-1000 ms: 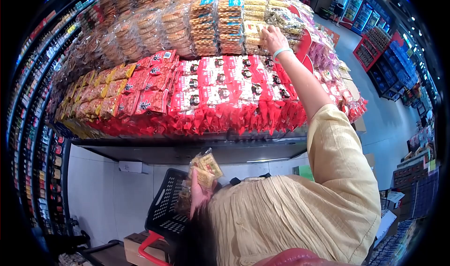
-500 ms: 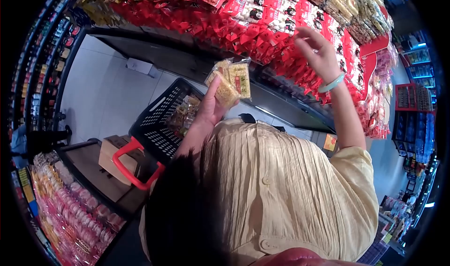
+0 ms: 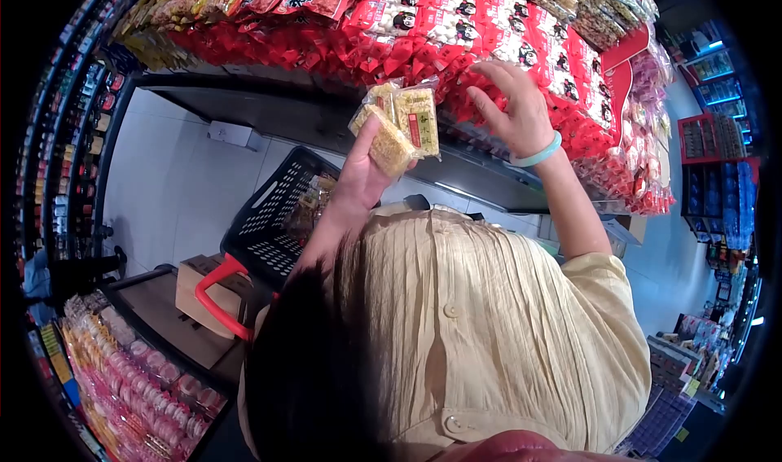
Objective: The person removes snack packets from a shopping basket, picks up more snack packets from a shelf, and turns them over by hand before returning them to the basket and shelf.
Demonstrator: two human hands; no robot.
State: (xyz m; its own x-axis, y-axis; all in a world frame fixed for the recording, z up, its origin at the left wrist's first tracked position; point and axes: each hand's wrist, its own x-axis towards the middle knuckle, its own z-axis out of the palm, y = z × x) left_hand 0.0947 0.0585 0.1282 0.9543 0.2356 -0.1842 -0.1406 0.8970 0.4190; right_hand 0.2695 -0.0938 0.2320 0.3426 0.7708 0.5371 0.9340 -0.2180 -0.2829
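Observation:
My left hand (image 3: 365,173) is closed around several clear-wrapped yellow snack bars (image 3: 417,122), fanned out with the thumb across the front one. A red label with dark characters shows on the right-hand bar. My right hand (image 3: 519,112), with a pale green bangle (image 3: 538,151) at the wrist, is raised with fingers apart and holds nothing. It hovers to the right of the bars, in front of the red-and-white snack bags (image 3: 456,26) on the display. Below my left hand stands a black shopping basket (image 3: 265,197) with a red handle (image 3: 213,295) and wrapped packets inside.
Red packets (image 3: 318,0) and other bagged snacks fill the display ahead. A cardboard box (image 3: 204,303) lies beside the basket, near a lower-left shelf of pink packets (image 3: 151,380). A white box (image 3: 235,135) sits on the tiled floor. Shelves line both sides.
My right hand has moved left and down from over the red-and-white bags, toward the snack bars. My left hand still grips the bars. The whole view has shifted slightly.

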